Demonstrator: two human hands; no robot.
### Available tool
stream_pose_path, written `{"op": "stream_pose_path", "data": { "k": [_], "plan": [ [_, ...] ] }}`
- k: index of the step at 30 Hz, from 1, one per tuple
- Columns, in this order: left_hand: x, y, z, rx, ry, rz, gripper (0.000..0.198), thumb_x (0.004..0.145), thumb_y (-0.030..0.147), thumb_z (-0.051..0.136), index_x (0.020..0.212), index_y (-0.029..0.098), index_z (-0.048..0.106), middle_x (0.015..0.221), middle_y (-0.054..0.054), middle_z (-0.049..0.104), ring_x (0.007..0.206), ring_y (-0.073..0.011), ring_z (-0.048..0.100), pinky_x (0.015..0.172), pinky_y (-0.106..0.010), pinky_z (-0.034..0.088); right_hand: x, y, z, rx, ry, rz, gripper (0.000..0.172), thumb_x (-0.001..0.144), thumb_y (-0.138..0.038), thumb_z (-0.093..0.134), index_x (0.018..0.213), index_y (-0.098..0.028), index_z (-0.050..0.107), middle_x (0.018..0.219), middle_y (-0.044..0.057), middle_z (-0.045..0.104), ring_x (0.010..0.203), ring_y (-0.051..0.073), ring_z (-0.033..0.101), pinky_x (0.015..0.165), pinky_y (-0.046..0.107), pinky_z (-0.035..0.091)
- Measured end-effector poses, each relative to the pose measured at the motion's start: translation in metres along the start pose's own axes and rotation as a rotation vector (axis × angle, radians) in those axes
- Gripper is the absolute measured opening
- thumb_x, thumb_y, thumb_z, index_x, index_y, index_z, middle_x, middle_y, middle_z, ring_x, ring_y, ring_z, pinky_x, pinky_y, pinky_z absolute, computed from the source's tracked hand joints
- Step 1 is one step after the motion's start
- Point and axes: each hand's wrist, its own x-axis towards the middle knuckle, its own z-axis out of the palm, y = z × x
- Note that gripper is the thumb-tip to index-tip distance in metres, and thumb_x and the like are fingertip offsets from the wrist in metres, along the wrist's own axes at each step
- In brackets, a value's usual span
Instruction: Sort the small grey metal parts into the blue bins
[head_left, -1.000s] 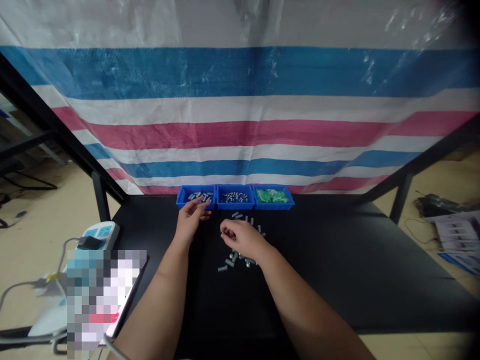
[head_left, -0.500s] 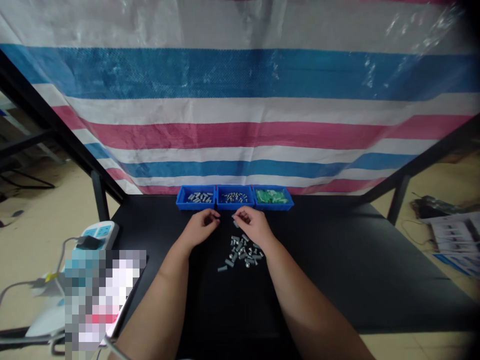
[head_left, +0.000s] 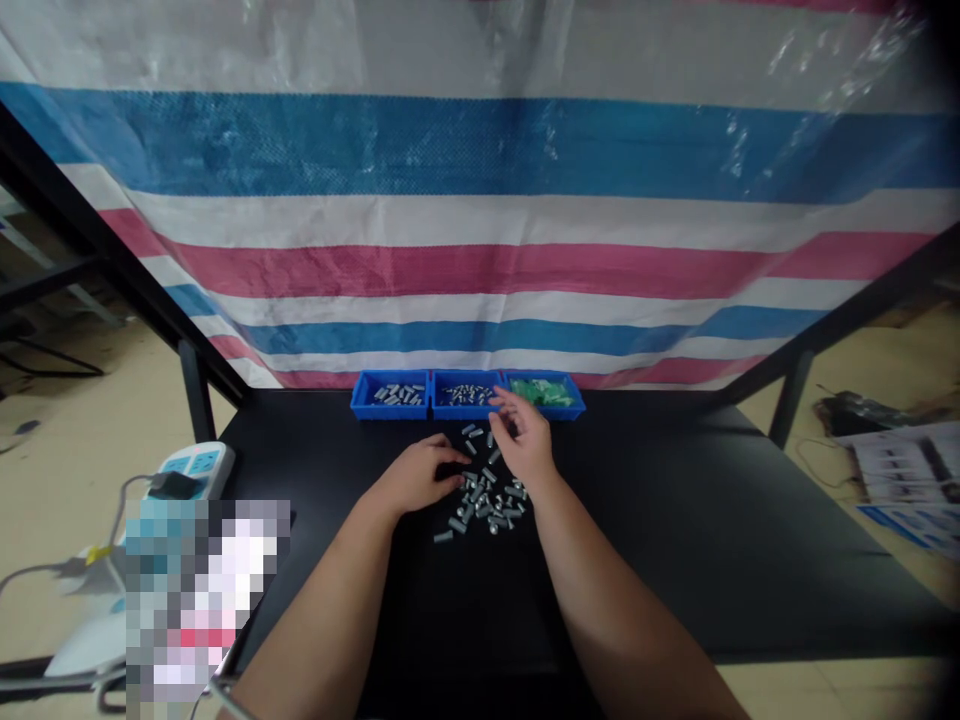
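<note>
Small grey cylindrical parts and shiny metal pieces lie in a loose pile (head_left: pixel 484 500) on the black table. At the pile's left edge is my left hand (head_left: pixel 424 475), its fingers and thumb apart and nothing visible in them. My right hand (head_left: pixel 527 440) is open above the far right side of the pile, fingers spread toward the bins. A few grey cylinders (head_left: pixel 472 432) lie between the hands. Behind stand three blue bins: the left bin (head_left: pixel 390 411) with grey cylinders, the middle bin (head_left: pixel 461 411) with small metal pieces, the right bin (head_left: pixel 559 411) with green-and-clear pieces.
A striped plastic sheet (head_left: pixel 480 270) rises behind the black table (head_left: pixel 675 540). On the left are a white power strip (head_left: pixel 199 465) with a plug in it and a pixelated object (head_left: pixel 225 590). Dark frame posts (head_left: pixel 196 390) flank the table.
My left hand has moved right and toward me, to the pile. My right hand has shifted right and its pinched fingers have spread. More grey cylinders show between the hands.
</note>
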Motion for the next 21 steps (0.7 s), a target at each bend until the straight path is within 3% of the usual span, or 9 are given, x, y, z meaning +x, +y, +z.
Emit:
{"op": "stream_pose_path", "data": {
  "k": [2, 4, 8, 10, 16, 21],
  "plan": [
    [0.0, 0.0, 0.003, 0.025, -0.005, 0.011, 0.033, 0.087, 0.035, 0.068, 0.119, 0.026, 0.074, 0.107, -0.007, 0.063, 0.092, -0.0195, 0.063, 0.09, -0.032, 0.048, 0.001, -0.008, -0.008, -0.082, -0.038, -0.008, 0.02, 0.089, -0.029, 0.062, 0.105, -0.021, 0.071, 0.086, 0.005, 0.069, 0.068, 0.016, 0.058, 0.067, 0.03, 0.051],
    [0.001, -0.001, 0.005, 0.044, -0.007, 0.012, 0.029, 0.088, 0.035, 0.067, 0.115, 0.026, 0.075, 0.106, -0.007, 0.063, 0.094, -0.0202, 0.063, 0.091, -0.032, 0.048, 0.002, -0.015, -0.016, -0.129, -0.2, 0.017, 0.012, 0.087, -0.03, 0.065, 0.091, -0.021, 0.072, 0.071, 0.001, 0.064, 0.06, 0.013, 0.053, 0.06, 0.027, 0.046],
    [0.003, -0.005, 0.01, 0.047, 0.019, 0.004, 0.02, 0.088, 0.031, 0.066, 0.104, 0.024, 0.076, 0.104, -0.007, 0.064, 0.096, -0.0206, 0.063, 0.09, -0.031, 0.048, -0.001, -0.022, -0.02, -0.161, -0.648, 0.081, 0.007, 0.078, -0.027, 0.074, 0.079, -0.021, 0.071, 0.069, -0.002, 0.065, 0.059, 0.012, 0.055, 0.056, 0.023, 0.039],
    [0.004, -0.006, 0.011, 0.044, 0.043, -0.008, 0.017, 0.088, 0.028, 0.065, 0.101, 0.022, 0.074, 0.103, -0.007, 0.065, 0.095, -0.0206, 0.063, 0.089, -0.031, 0.048, -0.004, -0.021, -0.017, -0.239, -0.751, 0.09, 0.01, 0.071, -0.025, 0.08, 0.073, -0.021, 0.071, 0.068, -0.002, 0.065, 0.063, 0.013, 0.057, 0.058, 0.023, 0.038],
    [0.006, -0.006, 0.008, -0.059, 0.18, -0.152, 0.016, 0.092, 0.03, 0.058, 0.099, 0.021, 0.069, 0.095, -0.006, 0.07, 0.086, -0.0201, 0.065, 0.078, -0.03, 0.048, -0.012, -0.014, -0.008, -0.413, -0.752, 0.13, 0.013, 0.067, -0.02, 0.082, 0.067, -0.023, 0.069, 0.067, -0.001, 0.067, 0.065, 0.015, 0.057, 0.058, 0.025, 0.036],
    [0.012, -0.019, 0.004, -0.615, 0.577, -0.374, 0.032, 0.084, 0.043, 0.067, 0.101, 0.016, 0.067, 0.09, -0.007, 0.073, 0.077, -0.017, 0.066, 0.073, -0.028, 0.049, -0.011, -0.018, -0.01, -0.368, -0.753, 0.171, 0.012, 0.073, -0.02, 0.078, 0.065, -0.022, 0.068, 0.066, 0.0, 0.069, 0.059, 0.015, 0.058, 0.055, 0.026, 0.037]
  ]
}}
